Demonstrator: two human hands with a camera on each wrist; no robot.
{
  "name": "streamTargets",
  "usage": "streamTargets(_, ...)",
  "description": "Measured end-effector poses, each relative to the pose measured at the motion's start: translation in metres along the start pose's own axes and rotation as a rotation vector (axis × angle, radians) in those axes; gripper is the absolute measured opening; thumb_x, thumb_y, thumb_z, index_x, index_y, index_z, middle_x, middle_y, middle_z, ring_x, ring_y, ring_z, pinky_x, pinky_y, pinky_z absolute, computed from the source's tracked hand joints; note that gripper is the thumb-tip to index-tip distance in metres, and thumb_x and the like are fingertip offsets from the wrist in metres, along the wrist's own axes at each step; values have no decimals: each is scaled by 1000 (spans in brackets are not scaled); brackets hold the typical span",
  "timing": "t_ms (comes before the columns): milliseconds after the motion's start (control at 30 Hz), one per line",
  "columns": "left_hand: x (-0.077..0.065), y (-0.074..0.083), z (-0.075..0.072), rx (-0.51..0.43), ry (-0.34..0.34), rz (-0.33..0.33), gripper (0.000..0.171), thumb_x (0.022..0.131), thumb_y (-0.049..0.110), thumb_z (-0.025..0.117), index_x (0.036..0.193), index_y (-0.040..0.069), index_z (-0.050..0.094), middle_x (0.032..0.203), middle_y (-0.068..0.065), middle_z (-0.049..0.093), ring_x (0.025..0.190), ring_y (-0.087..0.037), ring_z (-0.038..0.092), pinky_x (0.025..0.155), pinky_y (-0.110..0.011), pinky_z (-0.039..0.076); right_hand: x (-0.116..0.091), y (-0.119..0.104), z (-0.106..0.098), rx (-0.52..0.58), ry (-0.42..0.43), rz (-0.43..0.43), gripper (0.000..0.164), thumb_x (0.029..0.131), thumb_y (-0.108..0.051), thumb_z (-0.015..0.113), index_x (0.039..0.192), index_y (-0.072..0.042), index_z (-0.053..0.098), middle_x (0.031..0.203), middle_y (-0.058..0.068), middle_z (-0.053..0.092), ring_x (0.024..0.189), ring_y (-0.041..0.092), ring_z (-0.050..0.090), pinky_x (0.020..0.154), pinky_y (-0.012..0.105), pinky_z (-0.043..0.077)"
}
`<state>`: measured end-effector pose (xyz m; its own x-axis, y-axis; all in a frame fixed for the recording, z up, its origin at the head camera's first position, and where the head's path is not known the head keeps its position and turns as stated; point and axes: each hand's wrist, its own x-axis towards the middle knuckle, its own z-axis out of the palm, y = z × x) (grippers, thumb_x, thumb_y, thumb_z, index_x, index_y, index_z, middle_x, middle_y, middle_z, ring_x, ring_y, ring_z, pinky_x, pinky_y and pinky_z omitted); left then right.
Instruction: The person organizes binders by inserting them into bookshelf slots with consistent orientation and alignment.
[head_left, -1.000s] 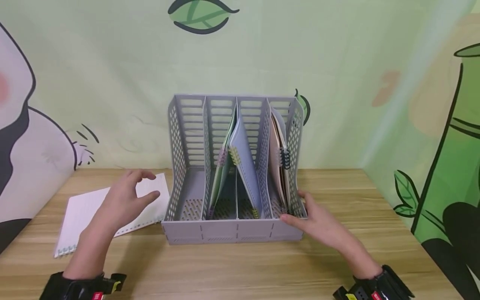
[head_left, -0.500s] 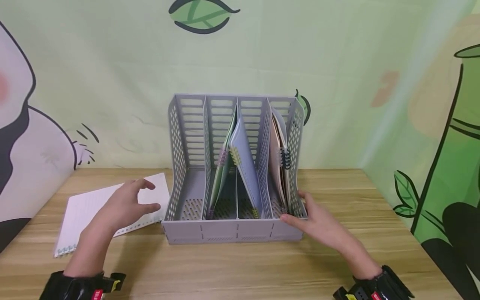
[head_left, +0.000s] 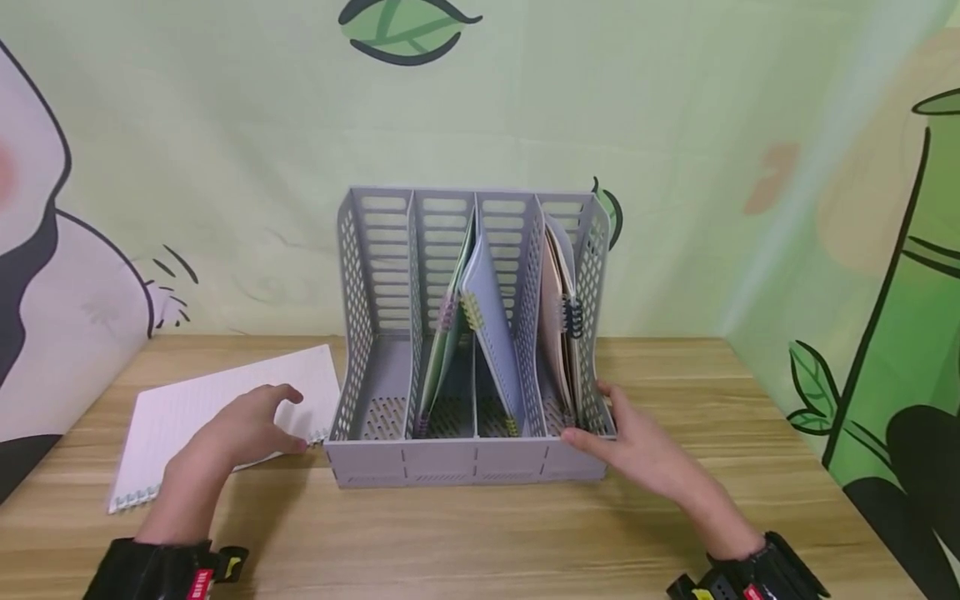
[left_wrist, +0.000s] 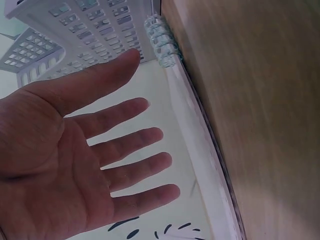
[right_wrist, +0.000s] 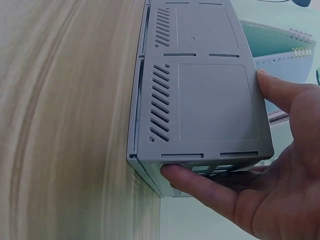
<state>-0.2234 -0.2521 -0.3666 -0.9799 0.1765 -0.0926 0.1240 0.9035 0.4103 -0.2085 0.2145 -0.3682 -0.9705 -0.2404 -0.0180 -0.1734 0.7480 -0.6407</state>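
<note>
A grey four-slot file rack (head_left: pixel 465 461) stands on the table. My right hand (head_left: pixel 648 446) holds its front right corner, thumb (right_wrist: pixel 280 90) on the front rim and fingers along the side wall. My left hand (head_left: pixel 240 425) hovers over a white spiral notebook (head_left: pixel 172 425) lying left of the rack, its fingers spread and nothing between them. In the left wrist view the notebook's pale green rings (left_wrist: pixel 162 42) show beyond the thumb, near the rack's perforated side.
Inside the rack lean a green notebook (head_left: pixel 442 350), a blue notebook (head_left: pixel 491 333) and, in the rightmost slot, several notebooks with a pink cover (head_left: pixel 551 325). A printed cloth wall (head_left: pixel 675 108) rises behind the wooden table (head_left: pixel 465 542).
My left hand has come down and slightly left, lower over the white notebook. The right hand and the rack keep their places.
</note>
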Motion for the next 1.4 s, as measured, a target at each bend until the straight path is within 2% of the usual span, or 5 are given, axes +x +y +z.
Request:
streamTargets(500, 2, -5, 6, 25, -96, -20, 79, 73, 26, 85, 135, -8, 49, 127, -35, 49, 118, -55, 45, 92, -60, 38, 1, 1, 0, -19, 9, -10, 98, 90, -57, 63, 153, 3, 19, 146, 31, 32, 129, 49, 40, 102, 54, 34)
streamTargets(633, 3, -5, 6, 56, -93, -19, 79, 72, 23, 87, 134, -9, 50, 124, -33, 51, 115, -49, 50, 92, -58, 39, 0, 0, 0, -22, 9, -11, 98, 90, -59, 62, 153, 3, 19, 146, 31, 32, 128, 49, 40, 102, 55, 34)
streamTargets(933, -1, -7, 9, 176, -102, -51, 77, 65, 19, 89, 130, -5, 57, 112, -27, 48, 96, -41, 50, 73, -51, 48, 0, 2, 0, -19, 6, 0, 100, 89, -61, 62, 153, 2, 18, 147, 29, 31, 129, 49, 39, 102, 55, 33)
streamTargets(1167, -2, -9, 9, 155, -99, -34, 72, 64, 17, 90, 124, -5, 59, 124, -33, 45, 108, -51, 48, 83, -57, 44, -1, 2, 1, -23, 9, -4, 100, 88, -62, 61, 153, 1, 19, 148, 28, 31, 129, 49, 39, 102, 55, 34)
streamTargets(1400, -1, -9, 8, 129, -87, -3, 67, 61, 13, 88, 120, -6, 60, 120, -30, 52, 105, -41, 55, 89, -52, 44, -1, 1, 1, -22, 14, -7, 98, 89, -60, 62, 153, 2, 20, 147, 28, 32, 128, 49, 41, 101, 55, 34)
